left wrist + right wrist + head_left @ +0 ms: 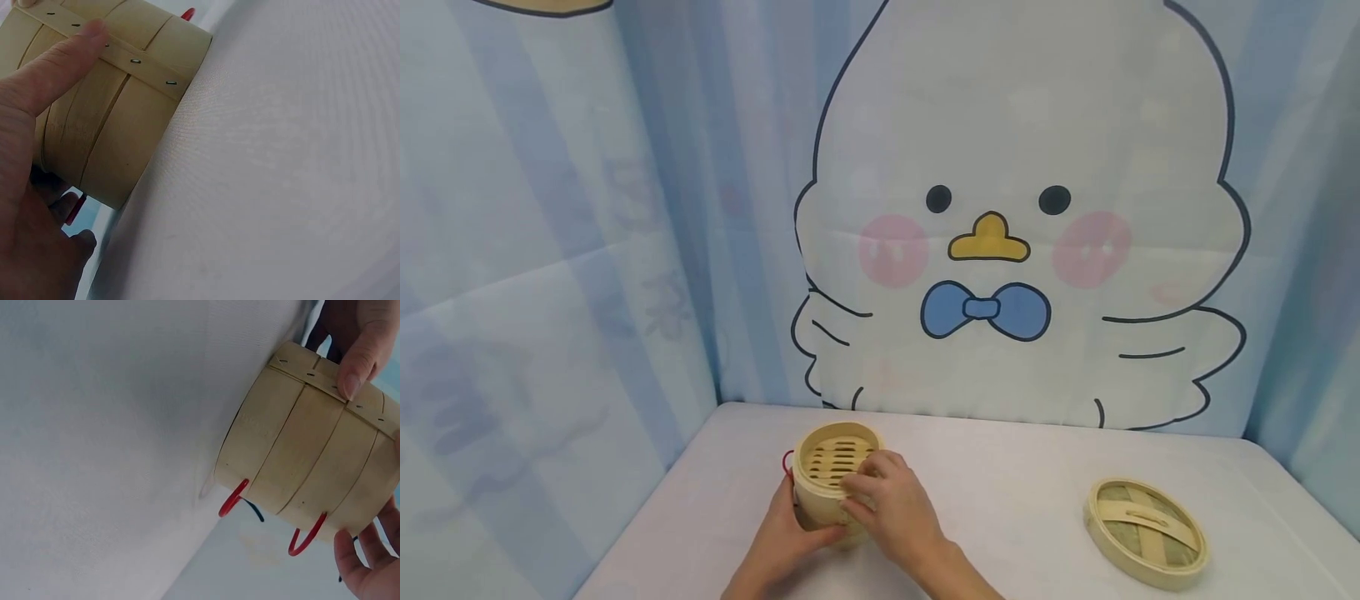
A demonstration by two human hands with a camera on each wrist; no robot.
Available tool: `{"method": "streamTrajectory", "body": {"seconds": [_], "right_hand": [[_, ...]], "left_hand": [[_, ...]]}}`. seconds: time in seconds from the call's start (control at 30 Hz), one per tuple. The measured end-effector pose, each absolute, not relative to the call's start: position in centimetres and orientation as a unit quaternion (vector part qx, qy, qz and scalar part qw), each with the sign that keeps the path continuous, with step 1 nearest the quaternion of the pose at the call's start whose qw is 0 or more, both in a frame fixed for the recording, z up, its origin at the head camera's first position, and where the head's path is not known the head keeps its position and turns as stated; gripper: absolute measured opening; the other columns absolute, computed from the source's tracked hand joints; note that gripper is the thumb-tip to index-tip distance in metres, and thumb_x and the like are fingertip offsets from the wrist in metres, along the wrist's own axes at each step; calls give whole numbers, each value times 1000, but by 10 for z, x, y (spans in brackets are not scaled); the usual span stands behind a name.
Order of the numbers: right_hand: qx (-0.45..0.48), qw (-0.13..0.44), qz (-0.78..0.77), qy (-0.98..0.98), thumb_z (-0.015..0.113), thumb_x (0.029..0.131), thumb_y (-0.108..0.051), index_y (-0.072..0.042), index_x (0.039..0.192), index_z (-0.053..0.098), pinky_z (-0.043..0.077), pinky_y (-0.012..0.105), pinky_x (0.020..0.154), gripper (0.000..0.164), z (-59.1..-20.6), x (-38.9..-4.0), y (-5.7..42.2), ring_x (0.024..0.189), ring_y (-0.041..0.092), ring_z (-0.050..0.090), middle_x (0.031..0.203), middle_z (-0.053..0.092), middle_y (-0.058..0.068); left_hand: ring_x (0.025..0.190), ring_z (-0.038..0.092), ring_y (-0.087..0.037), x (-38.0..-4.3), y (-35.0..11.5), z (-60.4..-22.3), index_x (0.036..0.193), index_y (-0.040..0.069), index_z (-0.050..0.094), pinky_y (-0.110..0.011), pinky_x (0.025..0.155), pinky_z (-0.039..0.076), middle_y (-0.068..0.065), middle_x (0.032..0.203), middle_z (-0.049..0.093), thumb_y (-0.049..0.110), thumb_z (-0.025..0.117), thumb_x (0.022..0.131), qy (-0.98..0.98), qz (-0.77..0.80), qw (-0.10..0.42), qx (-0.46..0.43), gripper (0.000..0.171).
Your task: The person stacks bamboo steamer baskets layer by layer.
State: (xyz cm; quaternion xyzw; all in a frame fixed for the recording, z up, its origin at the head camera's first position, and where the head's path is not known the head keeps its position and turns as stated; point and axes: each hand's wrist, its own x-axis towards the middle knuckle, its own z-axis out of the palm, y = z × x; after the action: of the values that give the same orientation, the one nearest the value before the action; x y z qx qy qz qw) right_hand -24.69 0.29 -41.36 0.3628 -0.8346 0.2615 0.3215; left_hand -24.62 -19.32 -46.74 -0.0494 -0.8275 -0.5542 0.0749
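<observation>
A round bamboo steamer (820,502) with a slatted top tier stands on the table at the left of centre, in the head view. My left hand (790,533) grips its lower left side, the thumb across the front. In the left wrist view that thumb (69,56) lies along a stapled strip on the wall. With bent fingers, my right hand (898,508) holds the upper rim from the right. Two red loops (232,499) stick out of the steamer's side in the right wrist view. Fingers behind the wall are partly hidden.
A round bamboo lid (1138,521) with a strap handle lies on the white table (1000,500) to the right, apart from the hands. Behind the table hangs a curtain (760,250) with a cartoon bird print; more curtain hangs at both sides.
</observation>
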Motion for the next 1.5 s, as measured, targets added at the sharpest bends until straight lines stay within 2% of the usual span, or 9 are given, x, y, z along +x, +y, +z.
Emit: {"method": "streamTrajectory", "body": {"seconds": [0.3,0.5,0.67,1.0,1.13,1.23,1.4,1.5], "right_hand": [[356,279,278,-847,84,83,-22,-13,101,79,54,38,89,20,-410,-244,7,101,20,60,101,62,-1],[347,275,309,-842,80,88,-19,-8,107,78,55,39,90,23,-400,-242,15,105,22,62,107,65,3],[317,269,333,-846,78,89,-17,-7,112,77,57,36,84,25,-387,-238,30,108,22,61,111,65,4],[214,259,331,-882,79,89,-18,-11,118,75,54,45,95,31,-366,-227,76,115,24,60,117,66,0],[193,279,321,-884,80,89,-18,-10,119,74,54,47,94,32,-362,-224,103,115,25,60,117,66,1],[188,309,310,-879,81,87,-14,-7,117,74,55,49,91,32,-361,-221,124,112,27,62,116,67,4],[180,345,290,-874,81,84,-8,-7,115,75,57,47,83,31,-365,-214,151,104,24,67,112,69,2],[167,339,277,-884,81,84,-7,-8,114,75,58,47,82,31,-371,-210,163,103,25,67,111,69,2]], "left_hand": [[140,35,-40,-245,-190,-469,153,-3,25,-60,114,28,-27,153,34,31,96,68,-831,-550,73,-39,117],[138,37,-41,-242,-189,-466,154,-4,18,-63,112,29,-27,150,36,34,97,65,-845,-530,72,-17,125],[142,31,-42,-243,-188,-464,155,-4,15,-65,114,24,-28,152,34,34,98,65,-839,-540,69,-11,128],[145,22,-48,-244,-187,-458,157,-5,7,-67,114,18,-31,157,24,37,98,63,-838,-543,58,10,137],[146,17,-51,-243,-191,-453,158,-4,3,-67,113,19,-31,160,16,43,97,63,-852,-520,57,27,141],[146,13,-51,-241,-195,-448,158,-4,2,-66,114,19,-31,161,12,42,96,64,-863,-500,71,23,141],[147,11,-49,-239,-197,-442,159,0,3,-66,114,19,-28,163,10,39,96,67,-869,-486,92,0,137],[148,10,-49,-238,-194,-440,159,1,5,-67,113,19,-27,163,10,40,95,67,-870,-483,95,-8,134]]}}
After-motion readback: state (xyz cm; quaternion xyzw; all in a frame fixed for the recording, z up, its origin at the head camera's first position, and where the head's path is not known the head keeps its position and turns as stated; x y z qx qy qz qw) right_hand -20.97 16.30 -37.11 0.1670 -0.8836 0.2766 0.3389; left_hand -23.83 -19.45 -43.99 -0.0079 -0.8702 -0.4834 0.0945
